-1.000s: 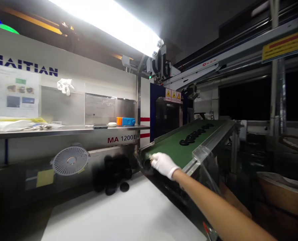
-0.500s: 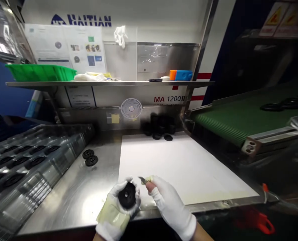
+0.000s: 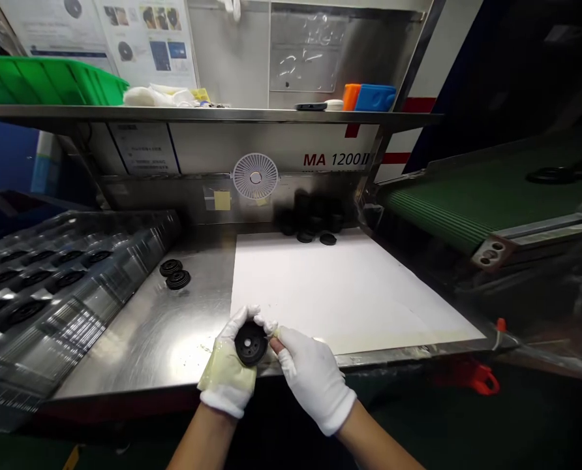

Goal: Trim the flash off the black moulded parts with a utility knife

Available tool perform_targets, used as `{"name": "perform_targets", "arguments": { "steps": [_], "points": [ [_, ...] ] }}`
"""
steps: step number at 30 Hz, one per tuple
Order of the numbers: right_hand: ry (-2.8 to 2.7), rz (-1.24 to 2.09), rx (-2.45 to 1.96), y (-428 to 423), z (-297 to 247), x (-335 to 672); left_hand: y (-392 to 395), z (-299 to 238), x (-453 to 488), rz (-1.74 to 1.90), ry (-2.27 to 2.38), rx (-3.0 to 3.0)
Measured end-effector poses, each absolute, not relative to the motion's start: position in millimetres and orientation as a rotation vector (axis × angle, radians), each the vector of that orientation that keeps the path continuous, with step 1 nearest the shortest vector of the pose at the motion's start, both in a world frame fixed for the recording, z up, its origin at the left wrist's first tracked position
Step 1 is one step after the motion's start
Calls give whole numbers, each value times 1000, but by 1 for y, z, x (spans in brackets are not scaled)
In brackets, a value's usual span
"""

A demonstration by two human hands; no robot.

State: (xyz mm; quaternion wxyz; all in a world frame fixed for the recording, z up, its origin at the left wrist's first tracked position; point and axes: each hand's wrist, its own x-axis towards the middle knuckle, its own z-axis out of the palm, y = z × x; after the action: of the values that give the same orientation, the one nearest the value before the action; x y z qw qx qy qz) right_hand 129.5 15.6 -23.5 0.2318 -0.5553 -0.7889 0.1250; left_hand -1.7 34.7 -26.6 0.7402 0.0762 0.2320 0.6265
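Observation:
My left hand [image 3: 232, 365], in a white glove with a yellowish palm, is closed around a black round plastic wheel [image 3: 250, 344] with a small centre hole and smaller holes around it. My right hand [image 3: 306, 369], gloved in white with the bare thumb tip showing, is pinched at the wheel's right edge. A small knife blade showed in that pinch a moment ago; now the fingers and the wheel mostly hide it. Left of the hands, two black wheels [image 3: 177, 279] lie touching on the steel table [image 3: 139, 339].
A white sheet [image 3: 315, 294] covers the table's right part, with several black parts [image 3: 315, 222] piled at its back. Clear plastic trays [image 3: 119, 274] of black wheels stand left. A green conveyor [image 3: 447, 202] runs at right. Above are a shelf [image 3: 261, 115] and a small fan [image 3: 255, 176].
The right hand has moved left, bringing the blade from beside the wheel to its right edge. The wheel has turned slightly in my left hand. The view has tilted downward.

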Motion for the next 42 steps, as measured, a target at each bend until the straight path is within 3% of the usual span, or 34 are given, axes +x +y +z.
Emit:
{"name": "perform_targets", "arguments": {
  "steps": [12, 18, 29, 35, 42],
  "points": [
    [-2108, 292, -1666, 4, -41, 112, 42, -43, 12, 1725, 645, 452],
    [-2091, 336, -1610, 12, -41, 121, 40, -31, 2, 1378, 630, 165],
    [-2048, 297, -1717, 0, -40, 103, 53, -23, 14, 1652, 547, 47],
    [-2031, 299, -1635, 5, -39, 113, 44, -21, 2, 1412, 637, 170],
    [-2017, 279, -1701, 0, -43, 108, 50, -24, 9, 1519, 634, 78]
  ]
}}
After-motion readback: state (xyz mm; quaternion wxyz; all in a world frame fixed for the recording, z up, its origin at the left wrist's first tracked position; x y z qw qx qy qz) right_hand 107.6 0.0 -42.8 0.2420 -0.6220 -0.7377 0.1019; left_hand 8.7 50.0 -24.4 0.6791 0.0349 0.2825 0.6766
